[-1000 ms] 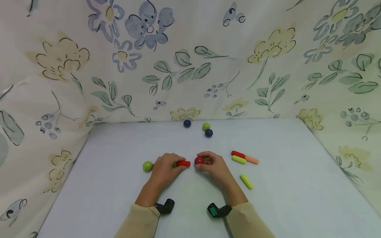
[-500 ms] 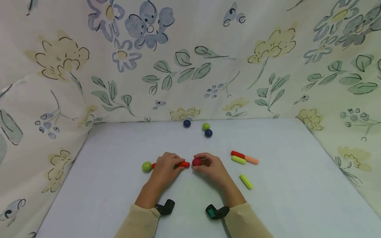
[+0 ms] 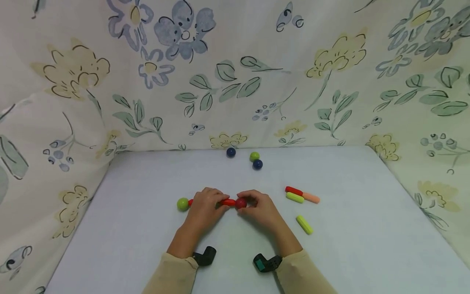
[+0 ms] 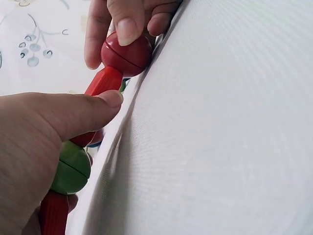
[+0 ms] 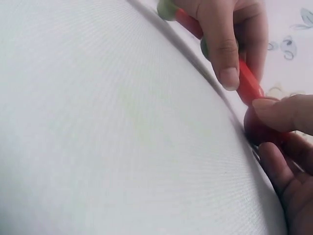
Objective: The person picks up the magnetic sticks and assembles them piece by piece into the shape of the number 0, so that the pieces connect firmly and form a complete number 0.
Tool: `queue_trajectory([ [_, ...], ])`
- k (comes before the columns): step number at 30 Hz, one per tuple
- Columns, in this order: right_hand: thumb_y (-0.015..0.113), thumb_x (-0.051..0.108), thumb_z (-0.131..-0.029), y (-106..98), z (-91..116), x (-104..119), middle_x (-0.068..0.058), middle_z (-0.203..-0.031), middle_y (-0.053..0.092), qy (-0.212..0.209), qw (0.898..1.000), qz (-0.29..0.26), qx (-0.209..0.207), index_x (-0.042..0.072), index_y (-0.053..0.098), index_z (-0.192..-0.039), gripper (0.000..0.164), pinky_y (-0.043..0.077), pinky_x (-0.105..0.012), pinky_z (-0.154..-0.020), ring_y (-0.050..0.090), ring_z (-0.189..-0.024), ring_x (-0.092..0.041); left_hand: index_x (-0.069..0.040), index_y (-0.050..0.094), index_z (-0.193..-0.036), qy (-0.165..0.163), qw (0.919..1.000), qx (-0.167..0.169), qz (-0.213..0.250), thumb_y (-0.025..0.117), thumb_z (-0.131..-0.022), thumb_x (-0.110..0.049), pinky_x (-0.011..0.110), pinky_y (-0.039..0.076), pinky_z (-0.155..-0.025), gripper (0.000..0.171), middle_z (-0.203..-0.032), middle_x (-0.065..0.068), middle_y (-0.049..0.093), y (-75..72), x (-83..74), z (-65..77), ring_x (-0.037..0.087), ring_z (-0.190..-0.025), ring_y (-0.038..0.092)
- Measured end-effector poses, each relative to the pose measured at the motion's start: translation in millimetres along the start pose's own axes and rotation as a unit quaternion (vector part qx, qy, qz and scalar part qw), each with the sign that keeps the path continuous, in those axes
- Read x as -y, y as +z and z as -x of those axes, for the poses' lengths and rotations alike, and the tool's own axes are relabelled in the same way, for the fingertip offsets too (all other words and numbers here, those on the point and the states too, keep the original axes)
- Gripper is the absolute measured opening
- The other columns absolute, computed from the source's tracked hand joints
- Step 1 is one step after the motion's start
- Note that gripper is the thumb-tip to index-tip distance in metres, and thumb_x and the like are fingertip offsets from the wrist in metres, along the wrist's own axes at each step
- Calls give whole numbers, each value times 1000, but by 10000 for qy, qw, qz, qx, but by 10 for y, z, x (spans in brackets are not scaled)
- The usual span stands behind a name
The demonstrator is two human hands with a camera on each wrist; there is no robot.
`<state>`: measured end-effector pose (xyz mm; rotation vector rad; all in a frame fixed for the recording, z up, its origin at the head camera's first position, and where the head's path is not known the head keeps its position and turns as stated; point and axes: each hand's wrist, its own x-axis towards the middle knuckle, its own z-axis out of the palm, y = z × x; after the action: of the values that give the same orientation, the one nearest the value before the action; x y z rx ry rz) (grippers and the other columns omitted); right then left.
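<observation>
Red ball (image 3: 240, 203) against stick (image 3: 228, 202) (both hands (image 3: 206, 207) (image 3: 261, 207))

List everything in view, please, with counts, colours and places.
Dark red ball: one, dark red, right end of held row.
Red sticks: three, red, two in row, one right.
Green balls: three, green, row's left end, mid-row, and back.
Navy balls: two, navy, back.
Yellow-green sticks: two, yellow-green, right.
Salmon stick: one, salmon, by loose red stick.
Table: one, white, underneath.
Floral cloth: count unclear, white, behind and beside table.
Wrist cameras: two, black, wrists.
Sleeves: two, beige, forearms.
Left hand: one, grip on row's red stick.
Right hand: one, grip on dark red ball.
</observation>
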<state>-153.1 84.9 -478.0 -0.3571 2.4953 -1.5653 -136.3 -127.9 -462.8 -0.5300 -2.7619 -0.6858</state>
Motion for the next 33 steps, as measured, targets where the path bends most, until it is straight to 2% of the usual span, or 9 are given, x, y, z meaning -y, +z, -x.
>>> queue_trajectory([
  [7,76,13,-84,4,6,11,6,-120,67,345,9974,-71,-622,23,70,-120,37,47,-44,-101,58,-116,-16,-15,75,-110,-132,9994,-100,292,82,-81,-22,37,54,-90,31,-111,-2,70,-8,3,-7,17,-106,65],
  [12,75,11,-85,0,0,16,5,-121,68,489,9945,-198,-909,21,70,-121,38,47,-44,-101,58,-117,-17,-14,74,-112,-406,9989,-93,217,82,-81,-22,36,55,-89,33,-114,-1,71,-57,-19,-9,17,-108,67],
  [19,74,15,-87,-14,12,26,6,-119,68,492,9922,-139,-1137,21,70,-120,34,49,-43,-98,59,-114,-16,-17,74,-112,-702,9971,-278,2,85,-77,-27,36,55,-79,38,-105,-2,75,-111,-1,4,14,-90,70],
  [24,74,15,-88,-22,21,46,4,-114,69,472,9893,19,-1383,20,71,-118,30,52,-41,-94,61,-107,-17,-20,75,-112,-1224,9923,-74,-201,85,-76,-36,41,46,-75,41,-102,-1,75,-153,54,9,18,-92,69],
  [27,74,16,-88,-33,21,55,3,-113,68,523,9879,173,-1448,22,71,-116,29,53,-38,-91,61,-102,-16,-19,75,-109,-1624,9866,177,5,83,-77,-39,40,44,-71,39,-97,0,72,-159,106,7,19,-88,63],
  [29,73,18,-88,-54,25,75,3,-113,67,613,9868,349,-1456,23,71,-117,29,54,-35,-87,60,-99,-16,-17,75,-109,-1864,9816,263,324,81,-79,-37,38,45,-71,36,-95,1,69,-151,141,9,19,-85,59],
  [33,70,23,-91,-190,49,164,1,-113,65,814,9825,853,-1444,22,69,-121,30,52,-33,-81,56,-96,-18,-12,72,-114,-2145,9706,157,1081,77,-85,-28,37,49,-76,34,-98,4,66,-109,203,7,19,-88,57],
])
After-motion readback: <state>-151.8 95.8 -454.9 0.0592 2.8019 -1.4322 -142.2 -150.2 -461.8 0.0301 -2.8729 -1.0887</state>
